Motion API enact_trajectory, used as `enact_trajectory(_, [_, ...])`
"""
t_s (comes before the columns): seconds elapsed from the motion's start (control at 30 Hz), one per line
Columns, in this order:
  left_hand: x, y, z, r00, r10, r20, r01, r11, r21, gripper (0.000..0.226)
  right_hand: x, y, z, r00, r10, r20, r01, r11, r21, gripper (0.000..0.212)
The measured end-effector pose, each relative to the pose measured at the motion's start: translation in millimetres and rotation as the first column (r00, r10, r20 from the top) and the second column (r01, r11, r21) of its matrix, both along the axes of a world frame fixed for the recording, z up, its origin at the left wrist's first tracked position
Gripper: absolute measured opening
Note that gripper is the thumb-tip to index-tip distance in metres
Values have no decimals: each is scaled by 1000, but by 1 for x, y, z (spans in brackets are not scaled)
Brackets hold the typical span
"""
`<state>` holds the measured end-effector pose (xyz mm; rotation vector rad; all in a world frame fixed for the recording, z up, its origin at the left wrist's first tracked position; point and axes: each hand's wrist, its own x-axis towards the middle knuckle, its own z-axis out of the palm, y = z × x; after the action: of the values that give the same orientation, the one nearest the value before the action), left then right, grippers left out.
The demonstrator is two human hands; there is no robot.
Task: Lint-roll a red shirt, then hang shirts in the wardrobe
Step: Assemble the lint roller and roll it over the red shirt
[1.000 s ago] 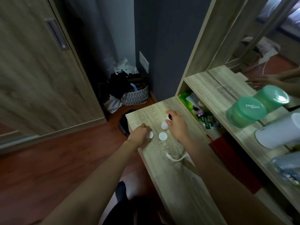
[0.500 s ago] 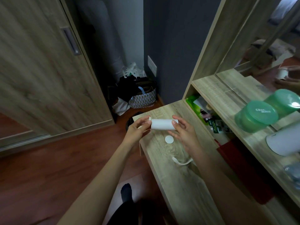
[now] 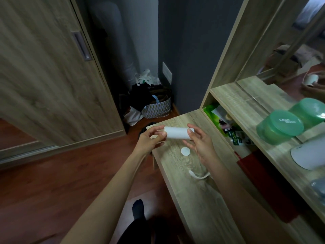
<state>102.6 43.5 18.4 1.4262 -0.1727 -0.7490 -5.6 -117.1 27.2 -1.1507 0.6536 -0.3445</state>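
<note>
The lint roll is held level in the air just above the far end of the bench. The left hand pinches its left end between thumb and curled fingers. The right hand holds the right end more loosely, thumb on top and the other fingers half spread.

The likely slip is at that loose right grip: a twist or pull from the left could free the roll, and it would drop onto the bench or roll over its near edge to the floor. The sticky sheet may also catch on fingers pressed against it. A white disc lies on the bench under the roll, and a white curved piece lies nearer the person; a careless wrist could knock either off.

The bench is pale wood grain. A shelf rises along its right side with a green tub on it and a mirror behind. Left of the bench is red-brown flooring and the closed wardrobe door; beyond its far end sits a patterned basket. No shirt can be clearly made out.
</note>
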Motion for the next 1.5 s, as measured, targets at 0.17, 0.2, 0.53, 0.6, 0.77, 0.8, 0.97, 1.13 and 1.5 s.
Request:
enact_trajectory(0.17, [-1, -3, 5, 997, 28, -67, -32, 998, -60, 26, 1, 5, 0, 1000, -12, 23, 12, 1000, 20, 24])
enact_trajectory(0.2, [-1, -3, 6, 996, 19, -90, -26, 996, -80, 27, 1, 6, 0, 1000, -4, 25, 4, 1000, 12, 25])
enact_trajectory(0.53, [8, 13, 1, 982, 143, -126, -153, 985, -77, 31, 6, -20, -42, 901, 114, -418, -363, 724, -586, 37])
enact_trajectory(0.6, [9, 18, -2, 979, 152, -138, -163, 984, -70, 26, 2, -24, -66, 771, 124, -625, -620, 372, -691, 42])
enact_trajectory(0.77, [8, 25, -9, 974, 172, -145, -180, 982, -48, 26, -1, -17, -83, 715, 49, -697, -696, 136, -705, 36])
enact_trajectory(0.8, [8, 26, -10, 974, 175, -147, -183, 982, -46, 25, 0, -17, -82, 708, 38, -705, -704, 113, -701, 35])
enact_trajectory(0.97, [8, 26, -11, 969, 187, -161, -198, 979, -55, 24, 14, -6, -56, 902, 47, -430, -307, 768, -562, 28])
enact_trajectory(1.13, [8, 20, -10, 967, 180, -181, -194, 979, -64, 26, 23, 11, -20, 998, -5, -63, 7, 999, 32, 28])
enact_trajectory(1.5, [7, 10, -11, 975, 152, -160, -165, 984, -73, 36, 21, 16, -20, 995, -100, -10, 100, 994, 53, 6])
